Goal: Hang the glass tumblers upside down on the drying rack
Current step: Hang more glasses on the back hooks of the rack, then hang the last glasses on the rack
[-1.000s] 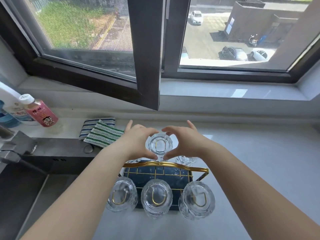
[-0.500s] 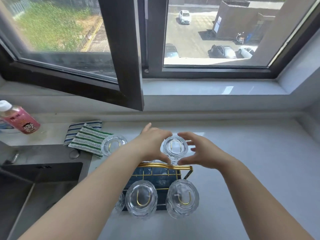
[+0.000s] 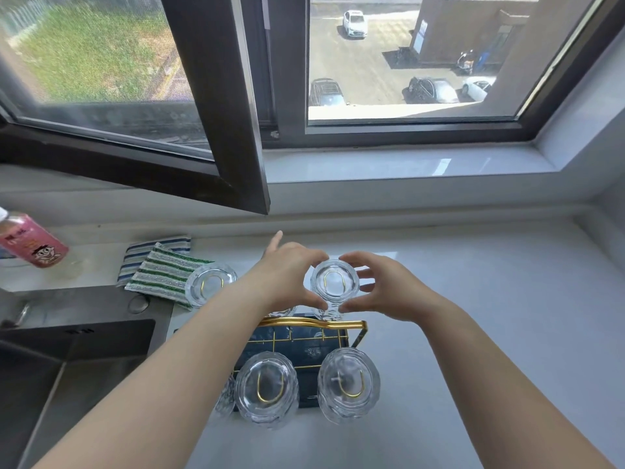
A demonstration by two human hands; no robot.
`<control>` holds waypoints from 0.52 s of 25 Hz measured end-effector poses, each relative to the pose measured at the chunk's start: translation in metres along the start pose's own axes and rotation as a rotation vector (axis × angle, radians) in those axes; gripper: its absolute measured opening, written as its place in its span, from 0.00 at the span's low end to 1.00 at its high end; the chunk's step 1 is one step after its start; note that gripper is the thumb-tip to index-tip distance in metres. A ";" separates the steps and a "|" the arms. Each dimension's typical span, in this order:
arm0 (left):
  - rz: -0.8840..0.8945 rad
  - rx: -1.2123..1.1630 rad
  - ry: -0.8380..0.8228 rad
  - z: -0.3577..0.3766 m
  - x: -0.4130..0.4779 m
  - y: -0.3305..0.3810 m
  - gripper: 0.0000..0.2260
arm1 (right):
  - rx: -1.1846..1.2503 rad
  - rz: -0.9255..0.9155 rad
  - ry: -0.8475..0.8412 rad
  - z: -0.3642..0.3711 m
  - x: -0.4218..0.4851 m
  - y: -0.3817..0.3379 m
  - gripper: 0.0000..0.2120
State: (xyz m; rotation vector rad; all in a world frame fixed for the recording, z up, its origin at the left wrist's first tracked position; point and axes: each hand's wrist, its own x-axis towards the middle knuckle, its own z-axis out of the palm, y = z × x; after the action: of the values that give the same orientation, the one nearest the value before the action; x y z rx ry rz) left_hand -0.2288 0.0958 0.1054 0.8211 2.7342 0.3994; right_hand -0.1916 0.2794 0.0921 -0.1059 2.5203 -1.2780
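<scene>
A gold wire drying rack (image 3: pixel 358 323) with a dark tray stands on the white counter. Glass tumblers hang upside down on its pegs. Two are at the near side (image 3: pixel 267 387) (image 3: pixel 348 384), and a third (image 3: pixel 226 397) is half hidden by my left forearm. Another tumbler (image 3: pixel 211 286) hangs at the far left. At the far right, an upside-down tumbler (image 3: pixel 334 282) sits over a gold peg. My left hand (image 3: pixel 287 275) and my right hand (image 3: pixel 382 289) cup it from either side, fingertips on the glass.
A striped green cloth (image 3: pixel 162 275) lies left of the rack. A pink bottle (image 3: pixel 30 245) stands at the far left, and the steel sink (image 3: pixel 67 360) is at the lower left. An open window sash (image 3: pixel 236 164) juts out above the counter.
The view has swung, so the scene has slid left and the far-left tumbler has come into sight. Both hands stay around the same far tumbler, and the right fingers have spread slightly.
</scene>
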 end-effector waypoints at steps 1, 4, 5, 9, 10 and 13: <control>-0.003 -0.002 -0.003 -0.001 0.000 0.000 0.31 | -0.002 0.005 -0.003 0.000 0.000 0.000 0.33; -0.015 -0.017 -0.009 -0.001 -0.002 0.000 0.31 | -0.014 0.009 -0.006 0.000 0.000 0.001 0.33; -0.017 -0.020 -0.008 -0.001 -0.002 0.000 0.31 | -0.014 0.008 -0.004 0.000 0.000 0.001 0.34; -0.020 -0.031 -0.006 -0.002 -0.004 0.002 0.32 | -0.020 0.016 -0.013 0.000 0.001 0.002 0.36; -0.026 -0.039 -0.011 -0.003 -0.005 0.003 0.33 | -0.024 0.024 -0.015 0.000 0.000 0.002 0.37; -0.020 -0.106 0.045 -0.011 -0.018 0.007 0.32 | -0.014 0.031 0.036 -0.004 -0.012 0.001 0.35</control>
State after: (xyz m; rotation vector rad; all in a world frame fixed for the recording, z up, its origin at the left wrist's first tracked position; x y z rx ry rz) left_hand -0.2146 0.0894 0.1208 0.7654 2.7326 0.5596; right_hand -0.1815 0.2860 0.0962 -0.0467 2.5509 -1.2619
